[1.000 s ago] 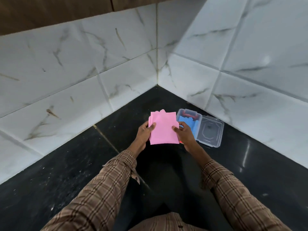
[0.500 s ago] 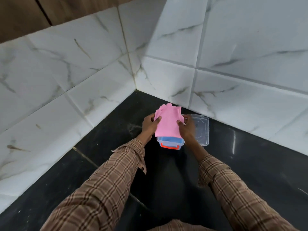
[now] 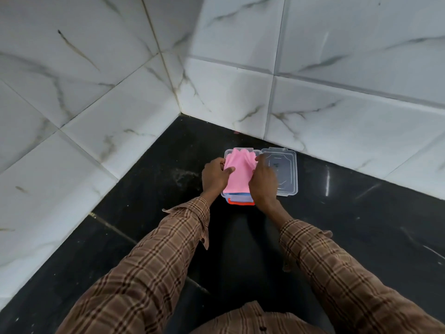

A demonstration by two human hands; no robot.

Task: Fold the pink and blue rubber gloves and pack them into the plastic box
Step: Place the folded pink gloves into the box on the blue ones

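The folded pink glove (image 3: 238,171) was held up in the air before, away from the plastic box (image 3: 227,155). It was then brought over the box and lowered onto the blue glove (image 3: 240,194) inside. The left hand (image 3: 214,175) and right hand (image 3: 263,182) were moved down with it, gripping its two sides.

White marble-look wall tiles (image 3: 101,97) with grey veins fill the upper frame, meeting in a corner; a glossy black floor (image 3: 361,225) spreads below, lower right.
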